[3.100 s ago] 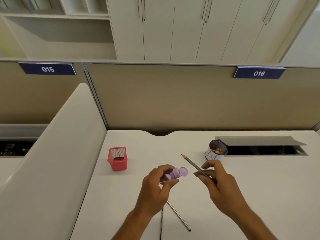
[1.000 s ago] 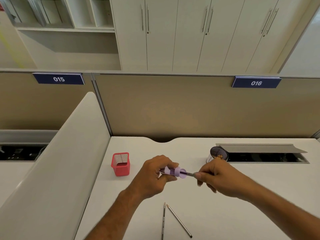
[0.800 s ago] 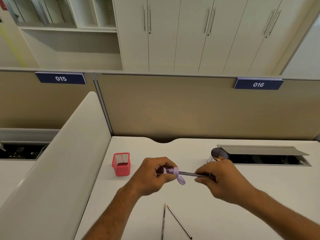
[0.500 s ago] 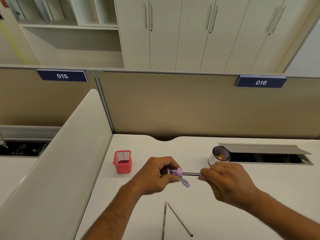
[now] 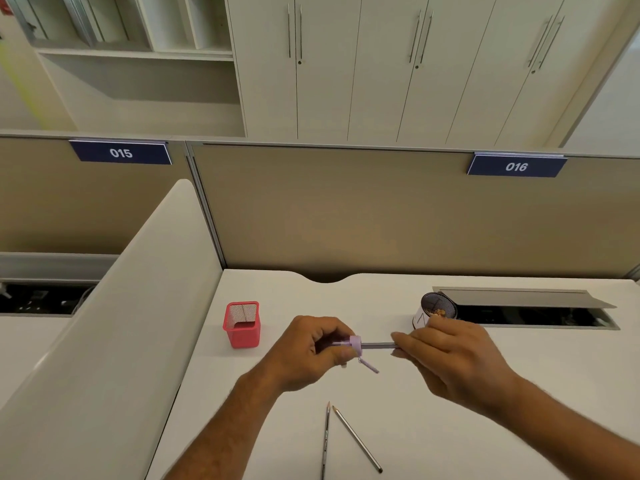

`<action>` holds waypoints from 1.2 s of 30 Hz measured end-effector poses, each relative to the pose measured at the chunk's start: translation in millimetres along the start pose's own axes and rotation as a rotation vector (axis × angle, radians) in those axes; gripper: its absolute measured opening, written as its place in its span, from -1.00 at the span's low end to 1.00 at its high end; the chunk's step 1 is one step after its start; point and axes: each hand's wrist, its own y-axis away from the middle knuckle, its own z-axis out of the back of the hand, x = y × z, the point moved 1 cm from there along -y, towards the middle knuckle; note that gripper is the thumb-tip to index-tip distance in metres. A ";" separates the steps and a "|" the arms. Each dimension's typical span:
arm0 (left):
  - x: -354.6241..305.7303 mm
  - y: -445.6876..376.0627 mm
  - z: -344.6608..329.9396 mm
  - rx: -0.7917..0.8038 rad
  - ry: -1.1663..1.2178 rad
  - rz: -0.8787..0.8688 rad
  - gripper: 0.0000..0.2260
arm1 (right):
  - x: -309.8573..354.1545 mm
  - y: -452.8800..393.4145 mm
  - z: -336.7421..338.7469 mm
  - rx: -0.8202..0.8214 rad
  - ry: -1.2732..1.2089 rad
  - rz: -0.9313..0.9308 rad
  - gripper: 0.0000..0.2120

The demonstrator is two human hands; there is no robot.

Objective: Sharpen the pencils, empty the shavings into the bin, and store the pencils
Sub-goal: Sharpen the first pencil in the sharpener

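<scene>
Far left: a white slanted divider panel (image 5: 114, 341) beside the white desk (image 5: 519, 393), with a tan partition (image 5: 346, 209) behind bearing a blue "015" plate (image 5: 121, 153). Near the desk's left edge: a red mesh pencil cup (image 5: 242, 325), upright, well apart from the hands. Next, the left hand (image 5: 311, 351), raised above the desktop, curled closed around a lilac sharpener (image 5: 348, 342) (body mostly hidden by the fingers, only the end collar plainly showing), with a small lilac flap (image 5: 370, 366) hanging open below it. Sticking out of the sharpener to the right, roughly level: a grey pencil (image 5: 379, 346), one end inside the sharpener. Below on the desk, near the front edge: two loose pencils, one (image 5: 325, 441) lying almost straight away from the viewer, the other (image 5: 356, 438) angled to the right, sharpened tips close together but not clearly touching. Further right, the right hand (image 5: 450, 362), fingers pinched closed on the far end of the held pencil. Just behind that hand: a small round bin (image 5: 437, 309), tilted, dark inside with tan shavings visible. Right of it: an open cable tray (image 5: 533, 315) with its grey lid (image 5: 519, 298) raised, and above, on the partition, a blue "016" plate (image 5: 516, 166).
</scene>
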 end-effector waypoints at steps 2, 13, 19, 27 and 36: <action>-1.5 0.1 -1.1 0.027 -0.023 0.007 -0.91 | 1.0 0.2 -0.1 -0.050 0.140 0.060 -0.88; -0.6 -3.5 -6.2 -0.073 -0.194 -0.055 -0.83 | 1.1 2.3 -17.7 0.238 -0.364 -0.522 -0.69; 0.1 -1.0 -5.2 0.051 -0.059 0.037 -0.92 | 1.5 5.9 -7.2 0.112 -0.115 -0.180 -0.82; -0.1 -2.7 -9.0 -0.003 -0.153 -0.004 -0.84 | 5.7 7.1 -14.0 0.176 -0.088 -0.266 -0.61; -0.1 -6.2 -4.0 -0.064 -0.137 -0.052 -0.81 | 2.5 -7.8 -5.9 0.326 -0.416 -0.495 -0.73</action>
